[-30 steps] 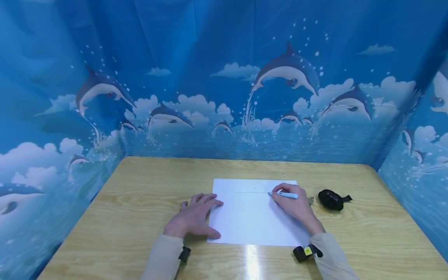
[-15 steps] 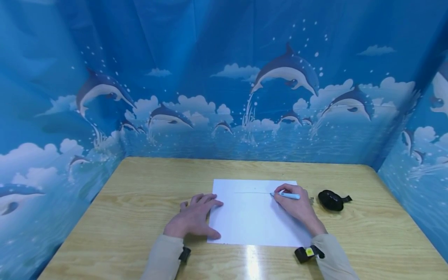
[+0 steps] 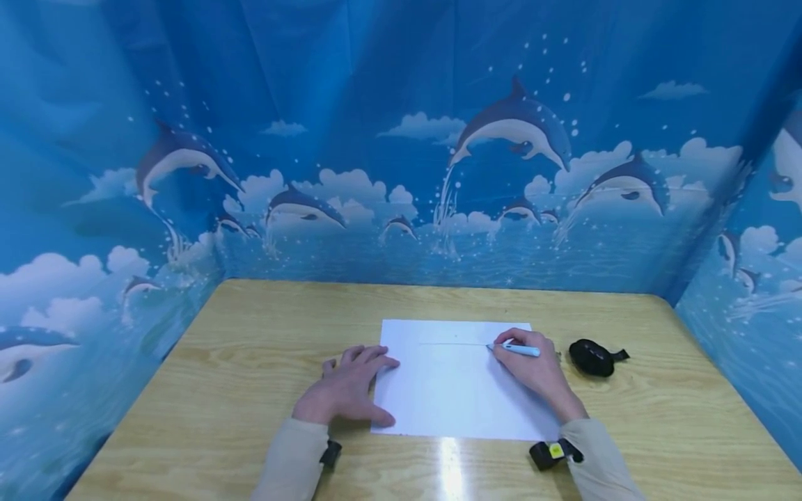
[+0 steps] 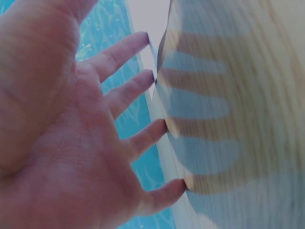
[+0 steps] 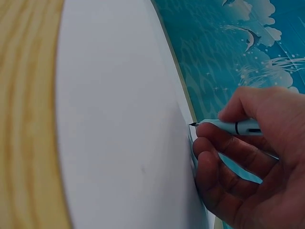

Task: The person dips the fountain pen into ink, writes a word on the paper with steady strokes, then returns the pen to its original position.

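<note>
A white sheet of paper [image 3: 445, 396] lies on the wooden table, with a thin straight line [image 3: 454, 344] across its upper part. My right hand [image 3: 537, 372] pinches a light blue fountain pen [image 3: 523, 350] over the paper's right side. Its dark nib [image 5: 193, 124] is at the paper in the right wrist view, at the line's right end. At the sheet's left edge, my left hand [image 3: 344, 391] is spread, thumb and index finger over the paper. The left wrist view shows its separated fingertips [image 4: 160, 126] down at the table and the paper's edge.
A small black pouch-like object [image 3: 592, 358] with a short tab lies right of the paper. A small object beside the right hand is mostly hidden. A blue dolphin-print curtain [image 3: 351, 139] stands round the table's [image 3: 250, 348] back and sides.
My right hand has slid slightly to the right with the fountain pen, and the line reaches a little farther right. The left hand and paper have stayed in place.
</note>
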A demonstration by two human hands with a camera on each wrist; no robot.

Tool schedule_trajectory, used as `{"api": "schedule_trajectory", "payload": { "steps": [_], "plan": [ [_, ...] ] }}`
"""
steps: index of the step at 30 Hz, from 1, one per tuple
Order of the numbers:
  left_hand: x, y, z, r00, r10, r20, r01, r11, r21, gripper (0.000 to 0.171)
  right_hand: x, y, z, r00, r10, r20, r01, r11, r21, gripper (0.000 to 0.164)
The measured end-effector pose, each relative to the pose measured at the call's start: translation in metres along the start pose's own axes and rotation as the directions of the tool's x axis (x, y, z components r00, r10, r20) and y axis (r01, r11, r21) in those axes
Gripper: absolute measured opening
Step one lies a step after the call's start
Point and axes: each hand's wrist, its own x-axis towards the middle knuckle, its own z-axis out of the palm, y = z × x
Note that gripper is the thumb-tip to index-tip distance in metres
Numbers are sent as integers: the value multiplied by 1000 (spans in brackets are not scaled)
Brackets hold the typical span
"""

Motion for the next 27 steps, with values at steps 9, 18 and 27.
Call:
{"api": "schedule_trajectory", "payload": {
  "steps": [9,18,27],
  "plan": [
    [0,0,-1,1000,10,-2,-10,1000,-4,89,0,1,-3,1000,-11,-12,11,1000,-15,12],
    [-1,0,-1,1000,11,-2,-11,1000,-5,89,-2,4,-7,1000,4,-15,-5,1000,-15,14],
    [-1,1,-1,1000,11,0,-11,1000,3,88,-2,6,-10,999,26,-23,-26,1000,-17,14]
  ]
}}
